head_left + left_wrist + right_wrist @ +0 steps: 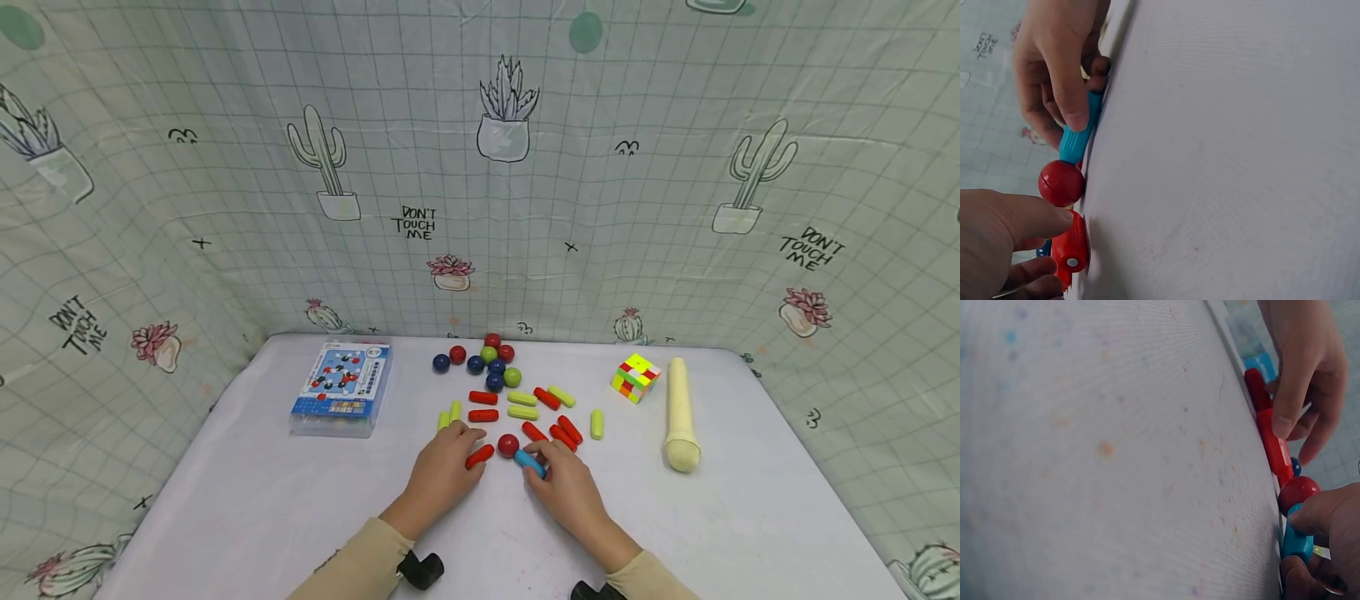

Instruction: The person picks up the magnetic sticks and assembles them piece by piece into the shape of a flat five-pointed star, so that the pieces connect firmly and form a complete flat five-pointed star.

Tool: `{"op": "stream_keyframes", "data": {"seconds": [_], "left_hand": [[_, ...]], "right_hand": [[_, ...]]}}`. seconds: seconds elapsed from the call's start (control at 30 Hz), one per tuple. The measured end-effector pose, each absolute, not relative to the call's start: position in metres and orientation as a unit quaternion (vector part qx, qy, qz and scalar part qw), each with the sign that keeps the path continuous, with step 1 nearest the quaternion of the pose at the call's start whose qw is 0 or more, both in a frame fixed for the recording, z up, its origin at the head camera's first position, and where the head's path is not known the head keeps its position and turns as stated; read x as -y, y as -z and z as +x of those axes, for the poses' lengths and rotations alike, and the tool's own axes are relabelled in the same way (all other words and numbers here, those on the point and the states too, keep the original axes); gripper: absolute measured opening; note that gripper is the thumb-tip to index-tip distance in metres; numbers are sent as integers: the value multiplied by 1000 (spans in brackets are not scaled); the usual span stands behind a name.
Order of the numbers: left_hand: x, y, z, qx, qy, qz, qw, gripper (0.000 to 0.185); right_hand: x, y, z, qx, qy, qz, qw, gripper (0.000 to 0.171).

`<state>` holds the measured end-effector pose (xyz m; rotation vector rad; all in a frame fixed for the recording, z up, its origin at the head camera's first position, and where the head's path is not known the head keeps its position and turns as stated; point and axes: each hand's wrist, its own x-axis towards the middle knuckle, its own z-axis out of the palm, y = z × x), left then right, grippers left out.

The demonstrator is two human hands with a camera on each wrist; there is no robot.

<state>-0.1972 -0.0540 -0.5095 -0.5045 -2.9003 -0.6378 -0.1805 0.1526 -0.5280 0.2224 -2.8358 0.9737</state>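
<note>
The left hand (pixel 441 471) pinches a red rod (pixel 480 456) between thumb and curled fingers, seemingly flat on the table (pixel 262 517). The right hand (pixel 566 487) likewise grips a blue rod (pixel 529 462). A red ball (pixel 507 445) sits between both rods, touching the blue one.

blue rod (pixel 529 462) | red ball (pixel 507 445) | red rod (pixel 480 456) | flat on table
</note>
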Motion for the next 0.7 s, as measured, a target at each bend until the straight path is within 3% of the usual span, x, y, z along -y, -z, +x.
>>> {"op": "stream_keyframes", "data": {"seconds": [0.7], "left_hand": [[54, 520, -199, 948, 262, -172, 55, 32]], "right_hand": [[-153, 529, -180, 939, -326, 80, 71, 25]]}}
